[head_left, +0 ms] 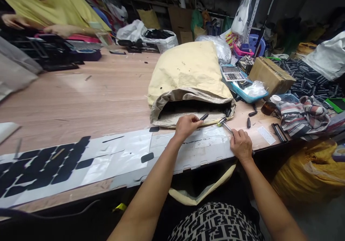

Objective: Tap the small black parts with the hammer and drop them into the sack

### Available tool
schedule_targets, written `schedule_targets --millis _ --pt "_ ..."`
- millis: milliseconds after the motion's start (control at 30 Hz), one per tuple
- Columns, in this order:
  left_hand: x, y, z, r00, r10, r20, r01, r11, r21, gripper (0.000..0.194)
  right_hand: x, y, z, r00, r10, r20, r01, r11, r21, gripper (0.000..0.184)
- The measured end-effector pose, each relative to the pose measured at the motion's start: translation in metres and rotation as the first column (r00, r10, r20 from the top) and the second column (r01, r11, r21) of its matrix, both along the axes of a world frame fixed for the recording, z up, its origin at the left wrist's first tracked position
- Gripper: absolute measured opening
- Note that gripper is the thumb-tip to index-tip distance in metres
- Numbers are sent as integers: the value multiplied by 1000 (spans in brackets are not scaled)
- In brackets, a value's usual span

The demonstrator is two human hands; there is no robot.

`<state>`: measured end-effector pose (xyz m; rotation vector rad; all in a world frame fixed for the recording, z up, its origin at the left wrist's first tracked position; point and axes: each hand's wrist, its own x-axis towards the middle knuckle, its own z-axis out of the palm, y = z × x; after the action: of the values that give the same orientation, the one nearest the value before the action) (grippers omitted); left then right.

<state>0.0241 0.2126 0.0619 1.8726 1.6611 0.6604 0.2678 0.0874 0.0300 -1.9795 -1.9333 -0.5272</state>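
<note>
My left hand [185, 128] is closed on a small black cylindrical part [204, 117], its end pointing out to the right in front of the bag opening. A small hammer [228, 127], with a metal handle and a yellow-green face on its head, is gripped in my right hand [241, 144]. The hammer head is just right of the black part, apart from it. Behind both hands lies a big cream sack [188, 65], its dark mouth facing me. Some black parts show at the right side of that mouth; deeper contents are hidden. White sheeting [205, 144] covers the table edge below my hands.
Loose black parts [248, 122] lie right of the sack, near a blue tray [250, 96], a calculator [233, 73] and a cardboard box [271, 75]. Black rounded pieces [54, 162] sit on white sheets at left. A person in yellow [64, 7] works across the table [107, 90].
</note>
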Motion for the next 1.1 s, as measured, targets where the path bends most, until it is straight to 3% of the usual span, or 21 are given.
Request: schedule_targets --millis 100,200,333,500,633,833,933,1100 --pt "-21 -37 -10 969 -240 55 235 968 85 20 0 0 1 1000 1 -2 -1 1000 0 33" --pt "-28 -63 -24 939 -342 21 336 931 142 19 0 0 1 1000 -2 -2 2 1000 -6 33" --pt "-20 -72 -35 940 -342 -15 337 918 208 19 1 1 2 1000 -8 -11 7 1000 -7 33" --pt "-9 -64 -41 930 -355 94 331 922 199 17 6 2 5 1000 27 -5 -27 999 -26 38" --pt "-10 -63 -42 929 -336 157 308 935 178 15 5 -5 10 982 101 -162 -107 994 -28 39" --pt "-10 -64 -40 930 -327 170 296 937 183 13 -22 -40 26 788 268 -555 -299 954 35 37" --pt "-10 -64 -42 930 -323 176 292 939 180 12 -35 -56 32 711 311 -631 -397 918 5 35" --pt "-10 -63 -44 923 -320 214 284 941 185 6 -47 -68 31 673 326 -663 -442 897 -7 34"
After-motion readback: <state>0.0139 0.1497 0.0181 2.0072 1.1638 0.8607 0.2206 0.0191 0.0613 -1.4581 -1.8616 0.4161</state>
